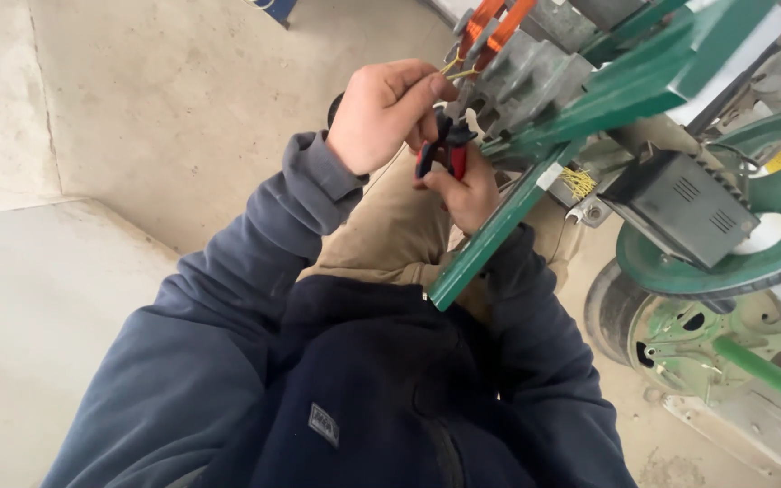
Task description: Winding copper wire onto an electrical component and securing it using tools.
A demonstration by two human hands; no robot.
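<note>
Right hand point(467, 192) has its grip clenched on red-handled pliers point(445, 149); left hand point(381, 113) pinches yellow wire point(456, 69) by the grey motor core point(522, 77).

Concrete floor point(164, 99) under me: pale grey, scuffed, one straight seam running down its left part. A raised, smoother concrete slab point(38, 307) meets it at lower left. Standing on the floor at my right, the green-painted machine point(716, 334), its round base touching gritty ground. A blue object point(275, 7), mostly cut off, sits at the top edge.

Red-handled pliers point(442, 154) point upward at thin yellow wires point(456, 68).
</note>
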